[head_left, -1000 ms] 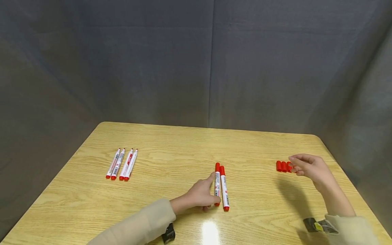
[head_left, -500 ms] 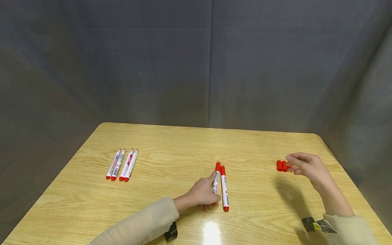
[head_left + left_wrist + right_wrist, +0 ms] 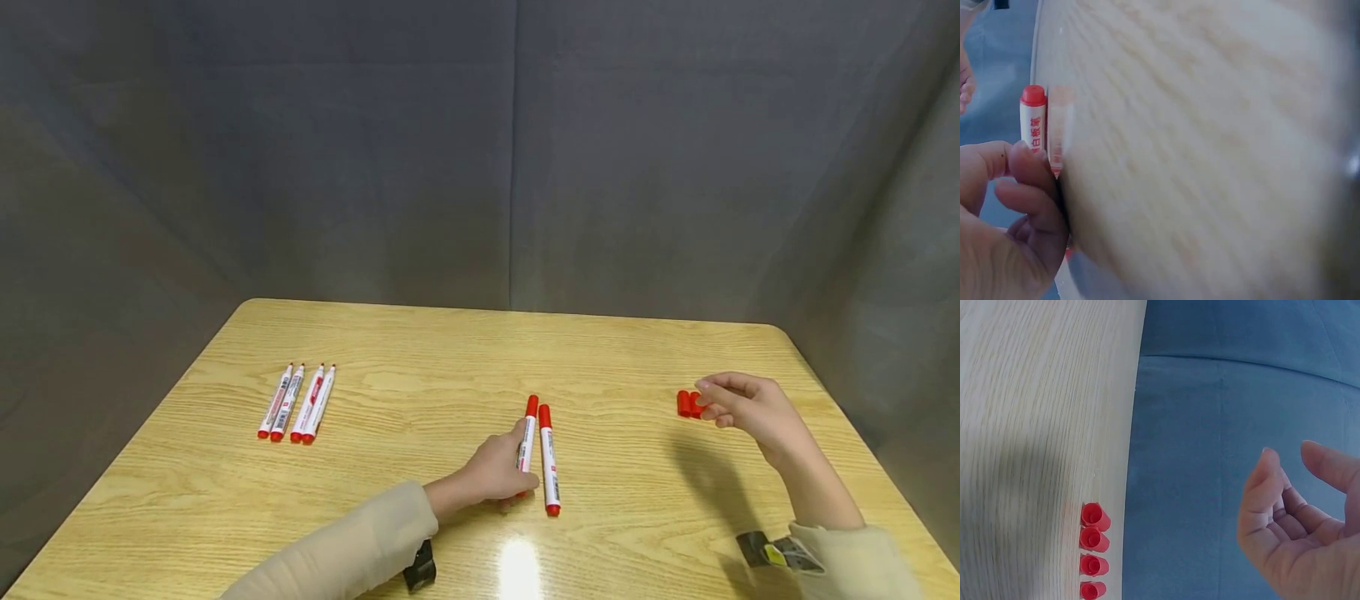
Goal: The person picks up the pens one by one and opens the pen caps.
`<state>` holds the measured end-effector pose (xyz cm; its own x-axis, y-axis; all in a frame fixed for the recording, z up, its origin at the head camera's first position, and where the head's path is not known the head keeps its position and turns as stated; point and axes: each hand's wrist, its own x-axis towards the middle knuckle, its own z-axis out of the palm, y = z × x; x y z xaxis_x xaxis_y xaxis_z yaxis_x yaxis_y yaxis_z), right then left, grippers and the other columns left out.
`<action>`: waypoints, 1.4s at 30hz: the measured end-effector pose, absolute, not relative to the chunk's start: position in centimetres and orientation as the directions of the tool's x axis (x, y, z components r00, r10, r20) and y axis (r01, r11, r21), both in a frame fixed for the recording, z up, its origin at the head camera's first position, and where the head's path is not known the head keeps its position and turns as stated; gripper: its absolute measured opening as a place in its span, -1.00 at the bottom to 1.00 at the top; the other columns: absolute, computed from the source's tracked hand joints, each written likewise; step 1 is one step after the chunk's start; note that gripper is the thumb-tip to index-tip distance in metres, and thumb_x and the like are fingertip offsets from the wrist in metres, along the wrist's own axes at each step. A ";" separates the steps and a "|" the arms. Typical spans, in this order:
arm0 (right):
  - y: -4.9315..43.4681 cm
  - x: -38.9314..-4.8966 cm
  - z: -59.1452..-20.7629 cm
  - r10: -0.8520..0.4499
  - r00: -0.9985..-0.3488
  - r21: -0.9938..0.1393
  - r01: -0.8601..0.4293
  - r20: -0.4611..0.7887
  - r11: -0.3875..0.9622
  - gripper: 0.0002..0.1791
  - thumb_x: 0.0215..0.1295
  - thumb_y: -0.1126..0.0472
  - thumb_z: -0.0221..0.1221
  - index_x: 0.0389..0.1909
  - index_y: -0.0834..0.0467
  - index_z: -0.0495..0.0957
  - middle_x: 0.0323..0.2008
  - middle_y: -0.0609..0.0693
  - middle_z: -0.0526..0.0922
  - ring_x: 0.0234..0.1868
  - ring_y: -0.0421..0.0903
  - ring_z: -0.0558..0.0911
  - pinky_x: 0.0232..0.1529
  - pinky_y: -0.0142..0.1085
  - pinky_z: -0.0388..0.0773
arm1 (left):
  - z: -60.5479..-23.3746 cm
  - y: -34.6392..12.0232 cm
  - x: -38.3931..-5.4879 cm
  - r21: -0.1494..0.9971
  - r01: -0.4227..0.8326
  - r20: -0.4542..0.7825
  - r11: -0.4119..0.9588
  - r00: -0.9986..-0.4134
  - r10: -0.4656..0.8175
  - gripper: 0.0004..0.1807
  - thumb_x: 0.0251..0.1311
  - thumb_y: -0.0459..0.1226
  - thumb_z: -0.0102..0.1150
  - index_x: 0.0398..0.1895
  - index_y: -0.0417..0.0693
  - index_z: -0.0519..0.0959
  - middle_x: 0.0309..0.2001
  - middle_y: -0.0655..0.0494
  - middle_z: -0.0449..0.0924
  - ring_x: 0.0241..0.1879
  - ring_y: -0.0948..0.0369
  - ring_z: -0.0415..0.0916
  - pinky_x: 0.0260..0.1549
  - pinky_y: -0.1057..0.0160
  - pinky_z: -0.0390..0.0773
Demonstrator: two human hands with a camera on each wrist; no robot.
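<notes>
My left hand (image 3: 497, 468) grips a white marker (image 3: 527, 442) with its red cap on, near the table's middle; thumb and fingers hide part of its barrel. A second capped marker (image 3: 550, 467) lies just to its right on the table. In the left wrist view, a marker's red end (image 3: 1034, 97) shows beyond the curled fingers (image 3: 1035, 206). My right hand (image 3: 753, 408) hovers over the right side, holding nothing; in the right wrist view its thumb and loosely bent fingers stand apart. Several red caps (image 3: 1092, 539) lie in a row near that hand, some hidden in the head view.
Several uncapped markers (image 3: 296, 404) lie side by side at the left of the wooden table (image 3: 420, 358), red tips pointing away. A dark curtain (image 3: 375, 167) hangs behind the far edge.
The marker in my left hand has shifted slightly left and tilted, its gap from the second marker widening. My right hand has drifted slightly left over the caps.
</notes>
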<state>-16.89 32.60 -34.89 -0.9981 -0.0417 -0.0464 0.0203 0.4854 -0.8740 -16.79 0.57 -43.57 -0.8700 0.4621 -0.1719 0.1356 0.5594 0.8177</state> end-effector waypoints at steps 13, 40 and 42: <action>32.5 -17.4 -35.7 -0.077 -0.997 -0.904 -0.011 -0.024 0.427 -0.47 0.32 0.10 0.04 -0.02 0.55 0.33 -0.33 0.03 0.55 -0.44 -0.20 0.55 -0.43 -0.35 0.51 | -43.5 -0.5 -16.9 0.964 -0.073 -0.198 0.257 -0.841 0.504 -0.10 0.00 -0.53 0.04 0.42 -0.13 -0.13 -0.77 -0.03 0.43 -0.88 0.25 0.31 -0.89 0.38 0.32; 26.0 -18.3 -33.3 -0.150 -0.987 -0.901 -0.021 -0.050 0.433 -0.50 0.31 0.05 0.04 -0.02 0.45 0.39 -0.37 0.03 0.54 -0.43 -0.19 0.55 -0.49 -0.36 0.39 | -39.6 -1.0 -15.7 0.987 0.160 0.116 0.035 -0.833 0.541 -0.10 0.06 -0.56 0.03 0.42 0.19 -0.07 -0.71 -0.26 0.41 -0.78 0.21 0.30 -0.75 0.19 0.44; 25.3 -18.5 -33.1 -0.164 -0.986 -0.913 -0.040 -0.029 0.406 -0.53 0.32 0.09 0.04 -0.03 0.46 0.39 -0.37 0.05 0.54 -0.42 -0.17 0.56 -0.44 -0.35 0.45 | -38.8 -1.0 -15.3 0.983 0.178 0.129 0.038 -0.828 0.546 -0.10 0.04 -0.58 0.02 0.43 0.09 -0.08 -0.75 -0.13 0.39 -0.78 0.25 0.28 -0.75 0.28 0.41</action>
<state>-18.50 25.29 -33.12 -0.9860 -0.1643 -0.0294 -0.0405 0.4065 -0.9128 -15.30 -0.99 -38.83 -0.8276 0.5464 0.1287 0.1781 0.0382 0.9833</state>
